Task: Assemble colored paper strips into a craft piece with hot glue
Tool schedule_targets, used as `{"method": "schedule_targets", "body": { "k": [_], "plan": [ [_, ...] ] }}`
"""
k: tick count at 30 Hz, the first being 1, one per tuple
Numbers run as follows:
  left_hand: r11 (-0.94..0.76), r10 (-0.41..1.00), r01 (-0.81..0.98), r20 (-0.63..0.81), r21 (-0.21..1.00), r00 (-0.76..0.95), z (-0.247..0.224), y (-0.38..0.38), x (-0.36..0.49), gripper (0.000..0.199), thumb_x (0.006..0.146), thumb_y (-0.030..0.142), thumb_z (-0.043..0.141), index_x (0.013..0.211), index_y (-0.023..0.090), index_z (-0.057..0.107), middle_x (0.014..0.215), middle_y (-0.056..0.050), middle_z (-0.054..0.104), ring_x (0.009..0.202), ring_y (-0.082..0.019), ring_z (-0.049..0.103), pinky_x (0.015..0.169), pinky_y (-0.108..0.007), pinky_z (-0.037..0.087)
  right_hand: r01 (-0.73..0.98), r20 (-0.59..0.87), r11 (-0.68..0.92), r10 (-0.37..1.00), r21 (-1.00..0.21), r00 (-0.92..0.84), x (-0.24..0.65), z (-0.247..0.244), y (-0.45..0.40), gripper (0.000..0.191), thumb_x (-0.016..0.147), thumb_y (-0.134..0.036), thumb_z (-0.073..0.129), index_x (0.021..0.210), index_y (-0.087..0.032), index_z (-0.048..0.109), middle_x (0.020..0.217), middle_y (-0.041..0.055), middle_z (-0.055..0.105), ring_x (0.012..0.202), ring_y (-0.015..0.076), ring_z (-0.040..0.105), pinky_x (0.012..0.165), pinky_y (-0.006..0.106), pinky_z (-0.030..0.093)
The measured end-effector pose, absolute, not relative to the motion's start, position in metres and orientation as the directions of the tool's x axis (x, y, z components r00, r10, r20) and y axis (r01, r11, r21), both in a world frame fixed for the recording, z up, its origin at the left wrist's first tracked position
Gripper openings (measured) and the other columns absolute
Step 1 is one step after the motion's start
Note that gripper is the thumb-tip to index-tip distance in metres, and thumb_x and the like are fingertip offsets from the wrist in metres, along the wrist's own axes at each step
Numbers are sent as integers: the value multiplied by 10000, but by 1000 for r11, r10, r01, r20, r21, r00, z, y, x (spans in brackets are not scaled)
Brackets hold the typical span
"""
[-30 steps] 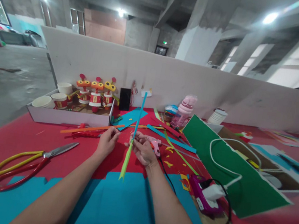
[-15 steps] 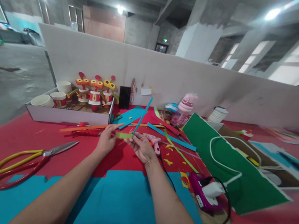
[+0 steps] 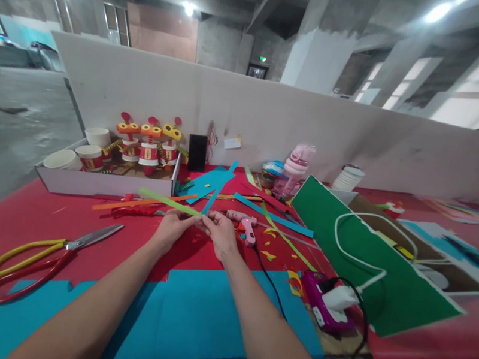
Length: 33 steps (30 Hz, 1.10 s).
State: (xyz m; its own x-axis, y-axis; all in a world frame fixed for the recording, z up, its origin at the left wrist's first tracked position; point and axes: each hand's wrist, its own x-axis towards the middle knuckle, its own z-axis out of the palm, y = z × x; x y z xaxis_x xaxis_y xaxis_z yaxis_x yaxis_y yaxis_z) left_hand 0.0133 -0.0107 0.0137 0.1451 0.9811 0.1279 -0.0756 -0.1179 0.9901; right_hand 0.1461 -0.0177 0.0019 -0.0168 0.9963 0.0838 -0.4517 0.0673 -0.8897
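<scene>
My left hand (image 3: 173, 228) pinches a light green paper strip (image 3: 163, 199), whose free end points up to the left. Fingertips of my right hand (image 3: 221, 236) are closed at the corner where this strip meets a blue paper strip (image 3: 218, 188). The blue one slants up and away to the right. Both hands nearly touch above the red tabletop. Just right of them lies a pink glue gun (image 3: 246, 227) with a black cord. Large scissors (image 3: 67, 249) with yellow and red handles lie partly spread at the left.
Behind the hands stand a white tray (image 3: 102, 187) with paper cups and several cup figures (image 3: 150, 147), and a pink bottle (image 3: 296, 167). A purple power strip (image 3: 326, 308) and green board (image 3: 357, 265) are on the right. Blue card (image 3: 194, 318) covers the front edge.
My hands have come together. The green strip now extends up to the left past my left hand, and the blue strip leans lower to the right. The view has shifted slightly.
</scene>
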Motion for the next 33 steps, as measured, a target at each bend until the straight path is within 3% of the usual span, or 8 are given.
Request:
{"method": "schedule_targets", "body": {
  "k": [12,17,20,22,24,28,31,33],
  "plan": [
    [-161,983,-264,131,951,-128,15,5,-4,317,567,369,765,689,99,653,566,-15,592,524,-102,515,540,-222,417,133,148,140,988,-981,53,157,-5,-13,197,685,-382,656,662,-191,612,517,-4,612,526,161,604,538,277,470],
    [-145,977,-371,74,917,-200,22,10,-16,343,521,354,777,707,101,638,632,-24,612,528,-97,526,524,-227,439,356,357,296,927,-886,117,166,4,-15,218,733,-374,608,587,-213,627,647,18,655,711,196,613,750,342,462],
    [-136,980,-385,68,913,-185,23,9,-16,331,517,341,777,695,102,635,625,-15,607,523,-93,522,518,-227,434,313,450,398,886,-862,110,168,9,-17,48,694,-273,643,677,-245,677,927,30,678,958,217,589,945,377,377],
    [-141,984,-386,86,912,-157,23,8,-15,317,529,339,773,689,103,635,611,-10,600,519,-92,518,518,-229,429,204,450,430,891,-879,62,166,9,-19,213,658,-209,665,858,-279,683,992,18,666,992,203,584,947,369,383],
    [-151,986,-384,109,911,-129,23,6,-13,302,544,337,770,683,104,636,598,-7,591,514,-91,512,519,-229,422,138,381,375,925,-917,18,163,9,-20,227,692,-241,648,916,-268,663,830,11,682,829,190,626,825,351,452],
    [-147,989,-374,136,916,-55,24,3,-9,283,567,330,767,679,102,641,580,-6,577,501,-82,494,503,-216,393,231,399,373,914,-898,76,163,10,-21,198,734,-366,626,600,-220,638,656,12,642,711,181,606,762,324,457],
    [-128,990,-359,141,925,9,24,1,-7,264,584,314,764,686,101,647,579,-6,569,504,-78,482,502,-210,381,190,481,456,869,-869,116,167,13,-20,122,666,-329,694,761,-252,685,825,16,658,800,177,597,777,304,457],
    [-116,988,-334,144,935,59,24,-1,-5,237,601,302,756,672,106,642,575,-5,563,503,-79,477,507,-213,378,120,396,383,911,-916,113,168,13,-19,186,686,-355,672,836,-245,678,671,-4,618,608,146,564,624,280,467]
  ]
}}
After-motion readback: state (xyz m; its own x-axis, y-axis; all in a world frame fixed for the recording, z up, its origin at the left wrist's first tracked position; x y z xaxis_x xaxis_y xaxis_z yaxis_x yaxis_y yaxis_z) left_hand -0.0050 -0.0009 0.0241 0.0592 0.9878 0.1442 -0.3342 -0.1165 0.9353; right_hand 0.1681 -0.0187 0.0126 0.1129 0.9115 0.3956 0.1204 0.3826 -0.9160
